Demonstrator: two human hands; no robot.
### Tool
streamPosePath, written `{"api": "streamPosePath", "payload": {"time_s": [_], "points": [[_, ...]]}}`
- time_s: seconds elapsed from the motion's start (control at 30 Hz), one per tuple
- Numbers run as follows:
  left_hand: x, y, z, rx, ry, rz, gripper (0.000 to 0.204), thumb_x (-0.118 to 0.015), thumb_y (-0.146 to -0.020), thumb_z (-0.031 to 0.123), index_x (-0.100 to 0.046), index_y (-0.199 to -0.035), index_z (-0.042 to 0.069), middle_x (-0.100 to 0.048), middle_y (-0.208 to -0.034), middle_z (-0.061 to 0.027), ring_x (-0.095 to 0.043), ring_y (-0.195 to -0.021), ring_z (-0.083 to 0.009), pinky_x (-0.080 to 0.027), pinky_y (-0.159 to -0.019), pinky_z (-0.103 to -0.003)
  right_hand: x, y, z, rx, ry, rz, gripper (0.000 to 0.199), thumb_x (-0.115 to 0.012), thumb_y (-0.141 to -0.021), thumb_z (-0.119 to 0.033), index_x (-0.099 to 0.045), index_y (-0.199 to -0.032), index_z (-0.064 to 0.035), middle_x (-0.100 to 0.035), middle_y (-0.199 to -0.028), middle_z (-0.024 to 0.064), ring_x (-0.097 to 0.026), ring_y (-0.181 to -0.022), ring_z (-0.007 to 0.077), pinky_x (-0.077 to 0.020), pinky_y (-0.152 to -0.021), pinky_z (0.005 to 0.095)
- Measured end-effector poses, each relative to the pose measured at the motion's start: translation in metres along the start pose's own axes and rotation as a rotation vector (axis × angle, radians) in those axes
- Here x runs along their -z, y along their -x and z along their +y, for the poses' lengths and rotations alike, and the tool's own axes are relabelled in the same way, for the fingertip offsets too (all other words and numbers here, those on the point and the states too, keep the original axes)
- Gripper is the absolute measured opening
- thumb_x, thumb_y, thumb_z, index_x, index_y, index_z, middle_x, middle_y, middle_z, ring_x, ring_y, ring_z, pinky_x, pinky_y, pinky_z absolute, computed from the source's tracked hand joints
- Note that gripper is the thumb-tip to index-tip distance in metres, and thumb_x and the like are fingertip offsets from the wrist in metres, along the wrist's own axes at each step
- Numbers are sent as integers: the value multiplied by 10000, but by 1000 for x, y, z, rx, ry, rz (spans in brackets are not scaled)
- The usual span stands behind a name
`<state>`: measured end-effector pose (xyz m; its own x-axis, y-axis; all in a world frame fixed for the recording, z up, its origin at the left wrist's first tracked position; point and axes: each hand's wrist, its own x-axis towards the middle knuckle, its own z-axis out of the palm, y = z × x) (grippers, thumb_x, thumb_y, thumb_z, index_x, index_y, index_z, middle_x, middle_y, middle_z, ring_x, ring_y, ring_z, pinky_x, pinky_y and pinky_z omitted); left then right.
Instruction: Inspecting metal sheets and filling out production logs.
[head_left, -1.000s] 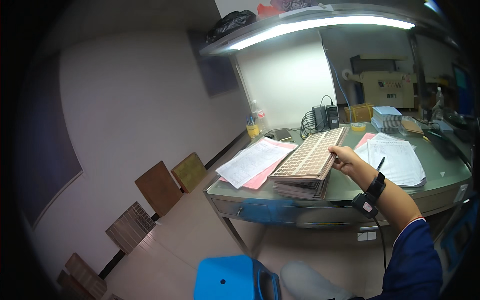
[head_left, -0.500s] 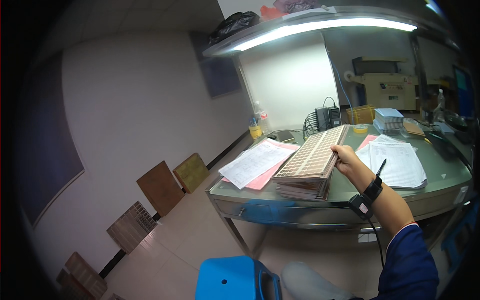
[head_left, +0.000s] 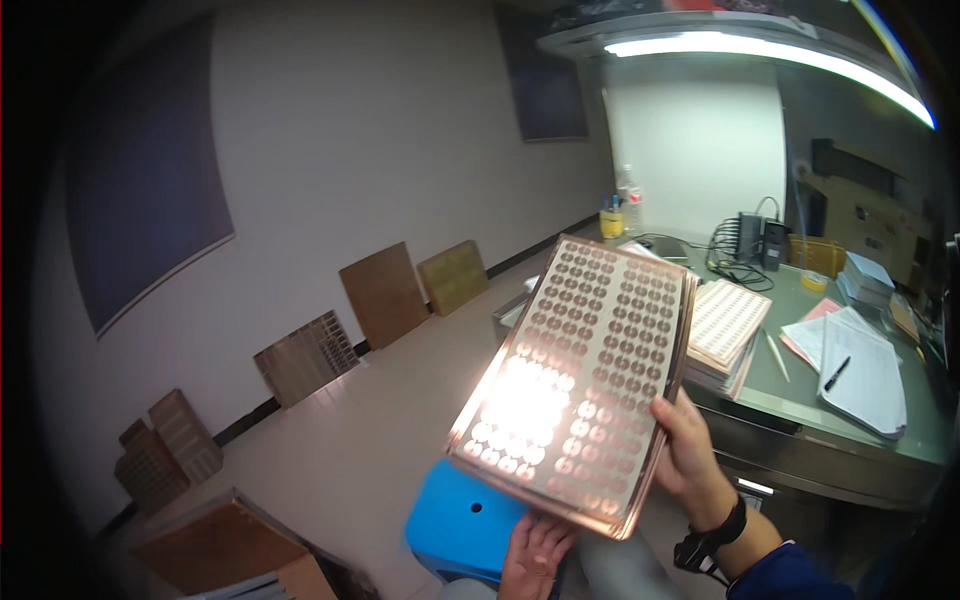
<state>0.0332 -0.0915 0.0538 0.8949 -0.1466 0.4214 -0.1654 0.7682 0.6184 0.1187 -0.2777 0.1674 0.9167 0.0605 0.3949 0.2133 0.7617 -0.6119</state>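
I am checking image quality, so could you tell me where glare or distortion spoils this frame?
In the head view, glare washes out the lower left of the copper panel, held by both the left hand and right hand; the ceiling lamp bends with the fisheye; corners go black.

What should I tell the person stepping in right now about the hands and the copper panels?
Right hand: grips the right edge of the copper panel stack, fingers wrapped over it.
Left hand: props the stack's lower edge from beneath.
The stack is lifted off the desk, tilted toward the camera, above the blue stool.
A second stack of panels lies on the desk, beside papers with a pen.
More boards lean along the wall.
Done: one stack is in hand. Left: it has not been set down anywhere.
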Motion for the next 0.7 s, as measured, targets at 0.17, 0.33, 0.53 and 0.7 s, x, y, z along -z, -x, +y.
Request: {"api": "streamPosePath", "payload": {"time_s": [0.17, 0.33, 0.53, 0.7], "points": [[-6, 22, 26, 117, 110, 701, 546, -513, -909, 147, -237, -1371, 53, -411, -1308, -120, -459, -1168, -237, -420, -946, -375, -12, 37, 102, -307, -166, -32, 519, -500, -889, -62, -248, -1342, -51, -399, -1309, 142, -430, -1195, 264, -391, -976, 432], [49, 84, 48, 157, 118, 899, 547, -503, -899, 77, -238, -1378, 75, -404, -1316, -127, -449, -1184, -251, -438, -933, -375, 15, 63, 159, -715, -100, -42, 491, -517, -895, -108, -280, -1324, -80, -398, -1323, 111, -439, -1186, 237, -399, -960, 423], [128, 114, 56, 135, -16, 896, 484, -474, -858, -30, -293, -1307, -31, -446, -1259, -164, -505, -1119, -255, -454, -928, -382, 58, 92, 206, -1077, 32, 15, 291, -470, -934, -182, -462, -1208, -83, -503, -1243, 59, -503, -1131, 208, -432, -926, 402], [168, 107, 64, 271, -50, 904, 468, -529, -853, 13, -340, -1279, -25, -504, -1180, -128, -537, -1058, -218, -470, -873, -337, 75, 99, 232, -1161, -5, 93, 289, -444, -945, -207, -470, -1195, -64, -514, -1225, 79, -509, -1125, 225, -445, -920, 417]]}}
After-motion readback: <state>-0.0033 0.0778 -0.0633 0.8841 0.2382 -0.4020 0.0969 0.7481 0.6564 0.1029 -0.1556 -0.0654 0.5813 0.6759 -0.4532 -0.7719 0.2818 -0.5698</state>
